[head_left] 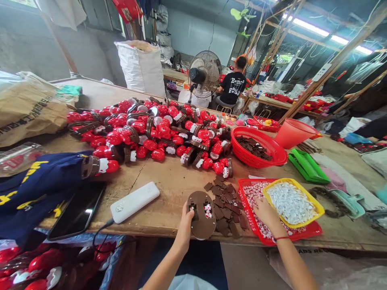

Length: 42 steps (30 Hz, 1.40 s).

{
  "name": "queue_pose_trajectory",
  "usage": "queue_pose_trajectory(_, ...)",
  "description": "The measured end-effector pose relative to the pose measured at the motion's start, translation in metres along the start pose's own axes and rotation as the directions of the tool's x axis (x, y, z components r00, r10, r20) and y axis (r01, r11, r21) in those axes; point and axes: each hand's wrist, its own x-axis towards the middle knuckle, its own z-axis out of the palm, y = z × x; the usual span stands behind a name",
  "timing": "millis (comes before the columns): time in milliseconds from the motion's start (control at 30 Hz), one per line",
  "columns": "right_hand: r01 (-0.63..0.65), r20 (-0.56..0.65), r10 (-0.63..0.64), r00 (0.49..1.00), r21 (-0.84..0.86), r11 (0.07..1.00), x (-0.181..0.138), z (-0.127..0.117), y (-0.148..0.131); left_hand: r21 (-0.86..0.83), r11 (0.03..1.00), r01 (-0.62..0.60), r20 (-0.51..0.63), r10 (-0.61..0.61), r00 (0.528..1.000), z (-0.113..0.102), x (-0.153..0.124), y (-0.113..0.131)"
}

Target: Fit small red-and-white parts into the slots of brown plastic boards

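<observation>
My left hand (185,222) grips a brown oval toy base (202,215) at the table's near edge, its open underside facing up with small red-and-white parts inside. My right hand (266,212) reaches into a red tray (302,233) of small red-and-white pieces, fingers curled down among them; whether they pinch a piece is hidden. A yellow tray (292,201) of white parts rests on that red tray. A heap of small brown flat covers (225,205) lies between my hands.
A big pile of red and brown toy parts (151,131) fills the table's middle. A red basket (256,147) holds brown pieces. A white power bank (134,201), a phone (78,211), green trays (308,166), a red bucket (293,132), a fan (204,74) and a seated person (232,86) are about.
</observation>
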Motion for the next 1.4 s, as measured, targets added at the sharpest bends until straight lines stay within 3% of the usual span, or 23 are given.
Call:
queue_pose_trajectory(100,0.087,0.000,-0.087,0.996,0.034,0.996,-0.005,-0.009,-0.016,0.022,0.999,-0.029,0.021,0.029,0.999,0.001,-0.003,-0.002)
queue_pose_trajectory(167,0.217,-0.037,-0.214,0.976,0.191,0.957,-0.012,-0.021,-0.037,0.049,0.997,-0.065,0.030,0.063,0.998,0.000,-0.004,-0.005)
queue_pose_trajectory(300,0.492,-0.085,-0.515,0.853,0.461,0.738,-0.041,-0.046,-0.090,0.083,0.988,-0.127,0.051,0.124,0.991,-0.002,-0.006,-0.012)
queue_pose_trajectory(367,0.571,-0.050,-0.629,0.776,0.481,0.666,-0.056,-0.051,-0.112,0.080,0.986,-0.146,0.067,0.141,0.988,-0.002,-0.007,-0.014)
queue_pose_trajectory(433,0.614,-0.007,-0.678,0.735,0.433,0.660,-0.064,-0.050,-0.125,0.082,0.984,-0.157,0.077,0.151,0.986,-0.002,-0.008,-0.015)
queue_pose_trajectory(600,0.621,0.014,-0.679,0.734,0.391,0.679,-0.061,-0.042,-0.126,0.086,0.988,-0.129,0.066,0.123,0.990,-0.001,-0.010,-0.017)
queue_pose_trajectory(767,0.558,-0.164,-0.594,0.787,0.598,0.575,-0.059,-0.054,-0.126,0.064,0.991,-0.120,0.061,0.116,0.991,0.001,-0.012,-0.023)
queue_pose_trajectory(867,0.583,-0.184,-0.622,0.761,0.616,0.530,-0.065,-0.056,-0.137,0.059,0.991,-0.121,0.068,0.117,0.991,0.002,-0.013,-0.026)
queue_pose_trajectory(1000,0.658,-0.105,-0.740,0.664,0.553,0.511,-0.072,-0.050,-0.146,0.040,0.992,-0.124,0.054,0.122,0.991,0.002,-0.013,-0.029)
queue_pose_trajectory(1167,0.560,0.028,-0.673,0.739,0.531,0.636,-0.070,-0.047,-0.130,0.040,0.996,-0.085,0.036,0.083,0.996,0.001,-0.012,-0.028)
queue_pose_trajectory(1400,0.511,0.208,-0.660,0.722,0.484,0.711,-0.067,-0.048,-0.120,0.097,0.990,-0.099,0.058,0.094,0.994,0.006,-0.014,-0.026)
